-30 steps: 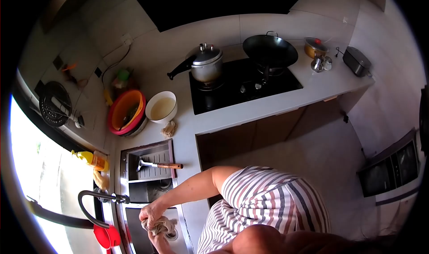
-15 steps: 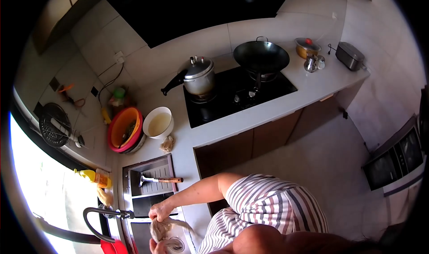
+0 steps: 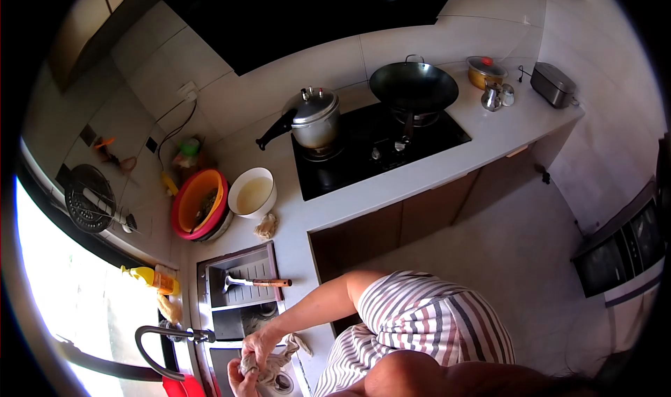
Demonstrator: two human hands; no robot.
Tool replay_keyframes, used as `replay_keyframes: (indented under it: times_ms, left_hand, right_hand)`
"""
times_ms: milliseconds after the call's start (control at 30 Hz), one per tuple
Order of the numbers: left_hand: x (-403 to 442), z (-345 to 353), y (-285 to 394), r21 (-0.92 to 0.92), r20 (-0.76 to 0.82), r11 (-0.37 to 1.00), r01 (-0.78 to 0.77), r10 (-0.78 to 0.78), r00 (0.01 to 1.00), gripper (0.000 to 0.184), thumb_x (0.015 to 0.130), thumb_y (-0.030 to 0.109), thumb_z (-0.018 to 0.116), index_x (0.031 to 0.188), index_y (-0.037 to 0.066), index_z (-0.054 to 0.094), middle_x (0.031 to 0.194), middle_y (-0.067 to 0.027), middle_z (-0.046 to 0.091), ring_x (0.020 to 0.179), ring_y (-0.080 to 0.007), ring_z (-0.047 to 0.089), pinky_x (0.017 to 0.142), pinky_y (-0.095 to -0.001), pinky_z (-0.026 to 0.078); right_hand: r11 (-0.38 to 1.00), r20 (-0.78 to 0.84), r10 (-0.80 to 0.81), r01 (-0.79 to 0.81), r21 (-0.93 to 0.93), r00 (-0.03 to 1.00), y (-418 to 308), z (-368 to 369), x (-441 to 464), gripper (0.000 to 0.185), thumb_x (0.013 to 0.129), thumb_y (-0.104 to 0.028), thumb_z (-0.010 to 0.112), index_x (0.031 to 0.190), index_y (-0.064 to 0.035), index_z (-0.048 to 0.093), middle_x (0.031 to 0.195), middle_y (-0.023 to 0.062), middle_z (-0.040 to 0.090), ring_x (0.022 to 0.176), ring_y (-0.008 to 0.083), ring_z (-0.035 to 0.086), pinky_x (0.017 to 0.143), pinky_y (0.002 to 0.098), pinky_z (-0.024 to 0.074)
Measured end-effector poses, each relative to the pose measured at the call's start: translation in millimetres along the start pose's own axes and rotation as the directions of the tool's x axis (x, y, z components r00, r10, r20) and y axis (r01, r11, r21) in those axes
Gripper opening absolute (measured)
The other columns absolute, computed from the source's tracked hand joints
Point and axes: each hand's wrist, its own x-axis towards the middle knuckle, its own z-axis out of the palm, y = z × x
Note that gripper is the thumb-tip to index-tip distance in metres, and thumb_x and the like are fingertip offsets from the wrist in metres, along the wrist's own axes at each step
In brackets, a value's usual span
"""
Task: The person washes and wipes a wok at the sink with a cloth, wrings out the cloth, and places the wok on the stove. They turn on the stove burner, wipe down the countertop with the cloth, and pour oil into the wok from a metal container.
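Over the lower sink basin (image 3: 222, 362), a wet, greyish-beige cloth (image 3: 278, 366) is bunched and twisted between both hands. My right hand (image 3: 261, 343) is closed around its upper part, and one loose end sticks out toward the counter edge. Below it, my left hand (image 3: 241, 381) has its fingers closed on the cloth's near side; part of this hand is cut off by the frame's bottom. The curved faucet (image 3: 150, 330) stands left of the hands. A utensil with a metal head and wooden handle (image 3: 269, 283) lies across the sink's upper tray.
Behind the sink are a white bowl of cloudy liquid (image 3: 253, 193), a small beige bundle (image 3: 266, 226) and stacked coloured basins (image 3: 184, 208). A pressure cooker (image 3: 314, 117) and a wok (image 3: 414, 88) sit on the black stove (image 3: 349, 161). Yellow bottles (image 3: 150, 278) line the window side.
My hands have come closer together and the cloth is bunched more tightly between them. Its loose end has shifted upward. The whole view has moved slightly.
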Motion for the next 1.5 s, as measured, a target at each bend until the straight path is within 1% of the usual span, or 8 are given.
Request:
replay_keyframes:
  times_ms: [300, 367, 567, 667, 1033, 1233, 1367, 1500]
  left_hand:
    - [-19.3, -9.0, -19.7, 0.099, -0.023, 0.989, 0.112, -0.111, 0.994, 0.034, 0.068, 0.006, 0.063, 0.101, 0.003, 0.055, 0.086, -0.0035, 0.055, 0.076, -0.0134, 0.051, 0.065, -0.0265, 0.041]
    - [-22.0, -10.2, -22.7, 0.115, -0.025, 0.985, 0.127, -0.125, 0.992, 0.033, 0.068, 0.006, 0.063, 0.1, 0.003, 0.055, 0.085, -0.0034, 0.055, 0.075, -0.0133, 0.051, 0.064, -0.0265, 0.041]
    - [-23.8, -23.2, -25.2, 0.123, -0.05, 0.981, 0.149, -0.143, 0.988, 0.031, 0.069, 0.007, 0.063, 0.099, 0.004, 0.056, 0.082, -0.003, 0.055, 0.073, -0.0128, 0.051, 0.062, -0.0264, 0.041]
    - [-26.7, -20.3, -32.9, 0.121, -0.05, 0.98, 0.161, -0.156, 0.987, 0.029, 0.069, 0.008, 0.063, 0.098, 0.004, 0.056, 0.081, -0.0028, 0.055, 0.072, -0.0126, 0.051, 0.06, -0.0264, 0.041]
    - [-23.3, -44.6, -65.3, 0.076, -0.175, 0.987, 0.143, -0.129, 0.976, 0.025, 0.071, 0.009, 0.063, 0.094, 0.004, 0.058, 0.076, -0.0022, 0.056, 0.067, -0.0118, 0.05, 0.056, -0.0263, 0.041]
    - [-0.9, 33.8, -24.1, -0.534, -0.075, 0.844, 0.045, -0.1, 0.992, 0.022, 0.083, 0.02, 0.056, 0.101, 0.007, 0.054, 0.083, -0.0041, 0.058, 0.073, -0.0128, 0.057, 0.06, -0.0262, 0.047]
    - [16.0, 49.3, -2.8, -0.67, -0.083, 0.742, -0.017, -0.051, 0.995, 0.028, 0.083, 0.027, 0.05, 0.105, 0.009, 0.051, 0.092, -0.0042, 0.055, 0.083, -0.0132, 0.053, 0.069, -0.0276, 0.043]
    - [22.4, 20.2, 15.6, -0.622, -0.312, 0.754, -0.212, 0.009, 0.95, 0.035, 0.083, 0.035, 0.045, 0.109, 0.011, 0.048, 0.102, -0.0043, 0.052, 0.093, -0.0137, 0.05, 0.079, -0.0289, 0.039]
  right_hand:
    - [0.872, -0.264, -0.227, 0.075, -0.483, 0.937, 30.6, -13.6, 9.6, 0.02, 0.07, -0.016, 0.062, 0.078, 0.0016, 0.058, 0.071, 0.0126, 0.061, 0.064, 0.0204, 0.059, 0.057, 0.0321, 0.0466]
    - [0.386, -0.187, -0.482, 0.015, -0.922, 0.856, 37.5, -17.4, 5.4, 0.021, 0.073, -0.017, 0.056, 0.083, 0.0011, 0.054, 0.075, 0.0188, 0.059, 0.067, 0.0309, 0.059, 0.059, 0.0385, 0.0468]
    - [0.407, -0.04, -0.117, 0.011, -0.913, 0.992, 24.5, -13.1, -10.2, 0.021, 0.072, -0.012, 0.055, 0.086, 0.0004, 0.048, 0.075, 0.0177, 0.056, 0.071, 0.034, 0.058, 0.063, 0.0408, 0.0465]
    - [0.259, -0.024, -0.512, 0.128, -0.957, 0.859, 33.1, -26.4, -1.6, 0.014, 0.069, -0.008, 0.057, 0.078, -0.0008, 0.049, 0.077, 0.0162, 0.052, 0.066, 0.0329, 0.056, 0.062, 0.0397, 0.0465]
    - [0.858, -0.533, -0.258, -0.063, -0.51, 0.806, 40.2, -53.6, 35.6, 0.019, 0.076, -0.015, 0.048, 0.086, -0.0007, 0.054, 0.08, 0.0163, 0.058, 0.077, 0.0285, 0.057, 0.069, 0.0359, 0.0446]
    - [0.588, -0.126, -0.199, 0.016, -0.809, 0.972, -16.6, 16.1, 54.3, 0.014, 0.076, -0.015, 0.054, 0.079, -0.0013, 0.055, 0.08, 0.0184, 0.057, 0.07, 0.0324, 0.059, 0.061, 0.0383, 0.0472]
    - [-0.136, 0.297, -0.401, 0.264, -0.955, 0.867, -21.7, 67.6, 32.4, 0.014, 0.067, -0.013, 0.055, 0.077, -0.0031, 0.052, 0.087, 0.0158, 0.052, 0.083, 0.0282, 0.057, 0.063, 0.036, 0.0491]
    - [0.247, 0.276, -0.442, 0.412, -0.877, 0.853, -36.7, 66.8, 8.3, 0.014, 0.071, -0.005, 0.051, 0.083, -0.0065, 0.058, 0.08, 0.0089, 0.058, 0.077, 0.0274, 0.059, 0.067, 0.0346, 0.0487]
